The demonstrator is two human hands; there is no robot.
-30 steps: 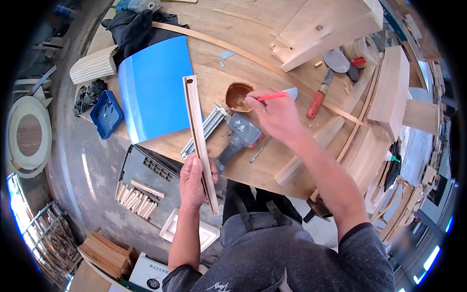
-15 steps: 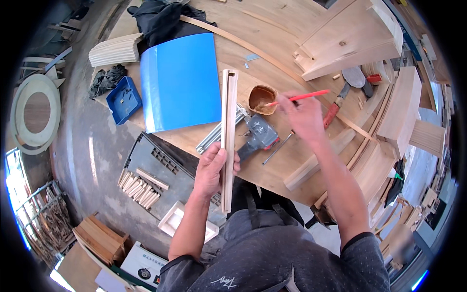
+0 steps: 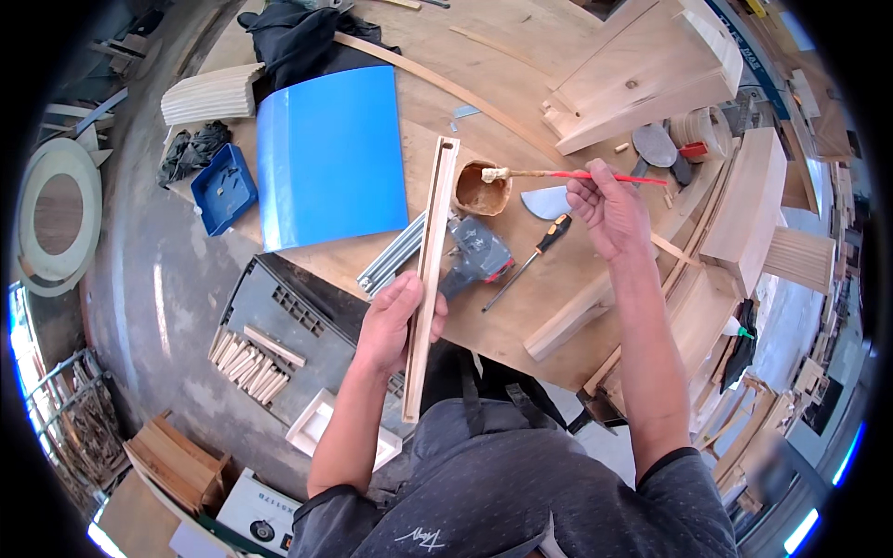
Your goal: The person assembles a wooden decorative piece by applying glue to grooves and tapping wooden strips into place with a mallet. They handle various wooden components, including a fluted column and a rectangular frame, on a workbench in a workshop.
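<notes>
A long, narrow wooden strip (image 3: 431, 270) with a groove along its face and a small hole near its top end is gripped by my left hand (image 3: 401, 316) around its lower half. My right hand (image 3: 614, 209) pinches the red handle of a brush (image 3: 549, 174). Pale tan paste clings to the brush tip, which is above the rim of a small cup (image 3: 485, 192) with brown paste inside. The tip is apart from the strip. Beneath and behind the strip lies a grey-black nail gun (image 3: 480, 249). A screwdriver (image 3: 549, 238) and a scraper blade (image 3: 545, 203) lie below my right hand.
A blue folder (image 3: 330, 158) and a blue tray (image 3: 224, 191) lie on the left of the wooden bench. Wooden box parts (image 3: 651, 79) and thick boards (image 3: 744, 200) crowd the right. Short wooden dowels (image 3: 248, 367) rest on a grey stand at lower left.
My right hand has lifted the brush out of the cup, its pasted tip now showing. The strip's lower end has swung left, and its grooved face is turned more toward me.
</notes>
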